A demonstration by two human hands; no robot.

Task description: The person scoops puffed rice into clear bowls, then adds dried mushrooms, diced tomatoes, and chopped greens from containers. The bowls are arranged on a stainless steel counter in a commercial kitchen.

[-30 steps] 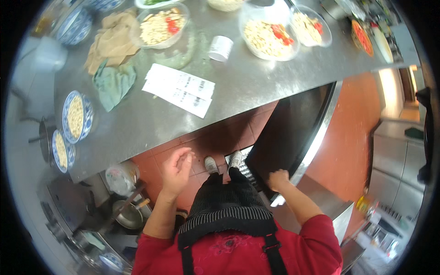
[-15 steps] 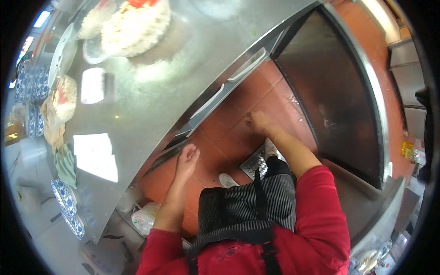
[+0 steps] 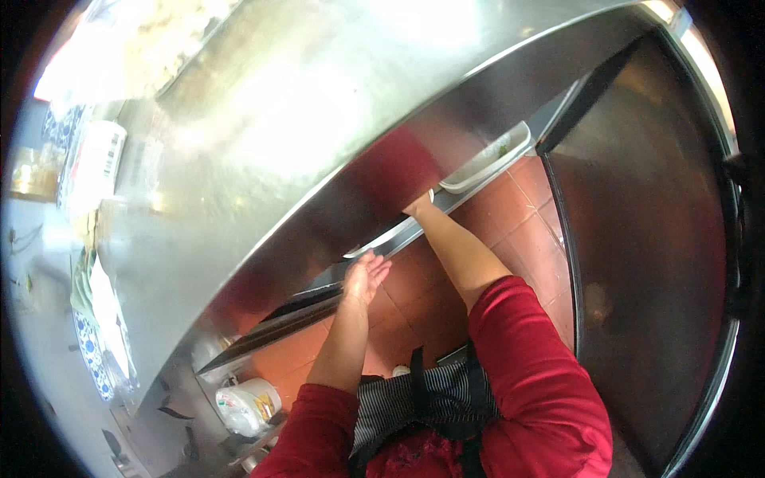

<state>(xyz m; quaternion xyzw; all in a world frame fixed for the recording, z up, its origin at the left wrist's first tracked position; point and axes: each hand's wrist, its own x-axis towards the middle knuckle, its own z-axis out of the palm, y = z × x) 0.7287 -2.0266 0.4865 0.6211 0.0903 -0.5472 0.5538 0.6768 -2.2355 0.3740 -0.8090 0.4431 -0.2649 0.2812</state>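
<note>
Just in front of the opening under the steel counter (image 3: 263, 159), my left hand (image 3: 368, 276) is open, palm turned up and fingers apart, with nothing in it. My right hand (image 3: 417, 206) reaches in below the counter's edge. Its fingers are hidden there, so what they touch does not show. Right beside it stands a white rectangular tub (image 3: 488, 163) with a small green bit inside. Nearer my left hand, the pale rim of another container (image 3: 390, 237) shows under the edge.
A large dark door (image 3: 645, 207) with a metal frame stands open on the right. White plastic buckets or bags (image 3: 249, 405) sit low on the left. Blue-and-white dishes (image 3: 94, 354) and a green cloth (image 3: 82, 275) lie along the counter's far left. The floor has red tiles (image 3: 502, 203).
My right hand has gone forward and left, in under the counter's edge. My left hand has moved slightly right and closer to the opening. The view has come nearer to the counter.
</note>
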